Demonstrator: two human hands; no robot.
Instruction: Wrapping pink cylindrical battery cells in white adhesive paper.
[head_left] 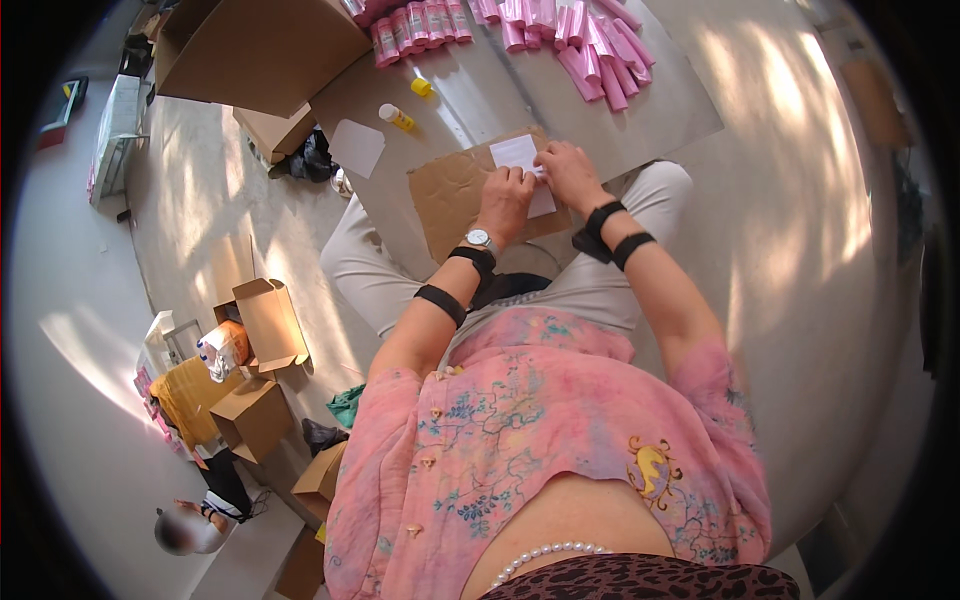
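Note:
A sheet of white paper (514, 153) lies on a flat piece of brown cardboard (440, 197) at the table's near edge. My left hand (507, 203) and my right hand (570, 177) meet over the paper, their fingers curled and pinching at it. Between the fingertips the paper looks folded or rolled, though the fingers partly hide it. To the left stands a glue stick (397, 118) with a yellow label, and its yellow cap (421, 87) lies apart from it. A white stack of paper or card (357, 148) rests at the table's left edge.
Many shiny pink rolls (600, 60) are heaped at the far side of the table (660, 130), beside a row of pink labelled tubes (420, 28). A large cardboard box (255, 50) stands at far left. More open boxes (270, 320) and a person (195, 530) are at the left.

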